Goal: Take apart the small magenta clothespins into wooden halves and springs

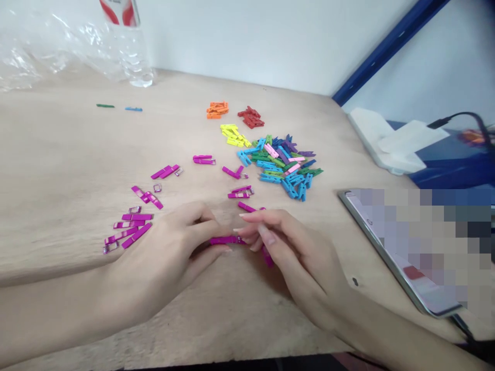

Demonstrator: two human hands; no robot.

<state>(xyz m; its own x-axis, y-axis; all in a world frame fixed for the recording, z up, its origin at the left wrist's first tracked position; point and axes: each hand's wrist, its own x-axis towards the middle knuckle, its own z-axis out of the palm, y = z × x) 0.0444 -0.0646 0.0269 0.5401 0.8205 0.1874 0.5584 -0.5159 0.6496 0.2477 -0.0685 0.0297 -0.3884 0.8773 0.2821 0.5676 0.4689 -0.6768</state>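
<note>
My left hand (170,247) pinches a magenta clothespin (222,240) between thumb and fingers just above the table. At its right end, my right hand (297,247) has curled fingers with the thumb against them; what they hold, if anything, is hidden. A magenta piece (267,256) shows under the right hand, and another magenta piece (246,207) lies just beyond its fingertips. Left of my left hand are loose magenta halves (137,235) with small metal springs (157,188). More magenta halves (165,171) and magenta pairs (203,159) with springs lie farther back.
A mixed heap of clothespins (286,159) lies beyond my right hand, with yellow (234,135), orange (217,109) and red (251,117) groups behind. A phone (402,252) lies at right, near a white stand (382,139). A bottle (133,51) and clear plastic (46,46) are at back left.
</note>
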